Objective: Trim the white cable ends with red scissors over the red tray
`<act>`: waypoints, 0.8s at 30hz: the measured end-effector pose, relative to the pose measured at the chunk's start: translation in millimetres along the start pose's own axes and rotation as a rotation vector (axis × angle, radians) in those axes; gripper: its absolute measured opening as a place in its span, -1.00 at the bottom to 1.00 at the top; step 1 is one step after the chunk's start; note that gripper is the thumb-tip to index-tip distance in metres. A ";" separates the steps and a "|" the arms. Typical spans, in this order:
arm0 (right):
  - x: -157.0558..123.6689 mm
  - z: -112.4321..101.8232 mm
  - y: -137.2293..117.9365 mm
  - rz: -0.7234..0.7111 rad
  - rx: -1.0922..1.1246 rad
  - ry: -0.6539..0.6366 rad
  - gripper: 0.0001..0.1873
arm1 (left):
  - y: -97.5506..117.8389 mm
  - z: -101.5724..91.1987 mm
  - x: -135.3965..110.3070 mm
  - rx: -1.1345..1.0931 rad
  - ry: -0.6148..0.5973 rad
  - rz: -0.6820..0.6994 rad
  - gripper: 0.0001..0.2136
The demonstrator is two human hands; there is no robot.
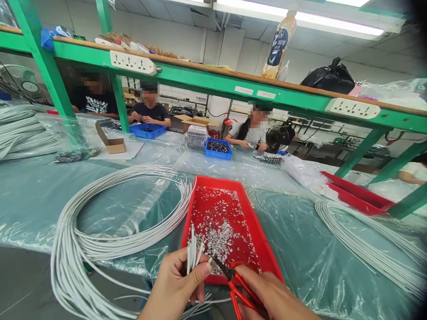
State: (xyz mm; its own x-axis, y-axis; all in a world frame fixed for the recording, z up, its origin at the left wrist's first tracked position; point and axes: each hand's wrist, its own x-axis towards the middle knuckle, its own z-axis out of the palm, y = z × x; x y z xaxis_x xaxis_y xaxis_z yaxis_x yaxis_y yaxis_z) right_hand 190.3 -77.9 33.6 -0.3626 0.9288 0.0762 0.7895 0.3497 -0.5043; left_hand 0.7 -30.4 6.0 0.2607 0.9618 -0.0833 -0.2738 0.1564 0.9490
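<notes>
Plastic sheeting is covering a long green-framed workbench (40, 191) under fluorescent lights. At its near edge, the left hand (176, 284) is pinching a small bunch of white cable ends (193, 249) between thumb and fingers, tips pointing upward. The right hand (273, 295) is closing around red-handled snips (233, 280), whose dark blades are meeting the cable ends just beside the left thumb. Both hands are working over the near end of a red tray (256, 222) holding silvery trimmings (220, 222). A large coil of white cable (100, 240) is lying left of the tray, touching it. Three people are sitting along the far edge.
</notes>
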 end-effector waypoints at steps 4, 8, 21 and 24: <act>2.5 -7.2 -0.6 -0.087 -0.069 -0.038 -0.73 | -4.5 -9.8 0.4 -0.113 -0.273 -0.026 -0.65; 5.8 -9.4 4.2 -0.102 -0.068 -0.024 -0.67 | 0.3 -14.9 -4.7 -0.368 -0.414 -0.250 -0.72; 36.3 39.4 -19.2 0.072 0.968 0.310 -0.77 | -1.7 3.0 -10.8 0.028 -0.225 -0.110 -0.53; 42.9 42.0 -19.6 0.096 1.159 0.291 -0.67 | -2.4 2.6 -6.7 0.069 -0.203 -0.059 -0.57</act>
State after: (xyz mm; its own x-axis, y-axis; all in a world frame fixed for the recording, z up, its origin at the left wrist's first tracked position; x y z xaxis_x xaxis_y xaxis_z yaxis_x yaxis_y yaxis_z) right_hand 138.5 -50.1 10.6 -0.0837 0.9901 0.1125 -0.1624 0.0978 -0.9819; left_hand 2.0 -37.8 5.1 0.4575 0.8853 -0.0829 -0.1901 0.1884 0.9635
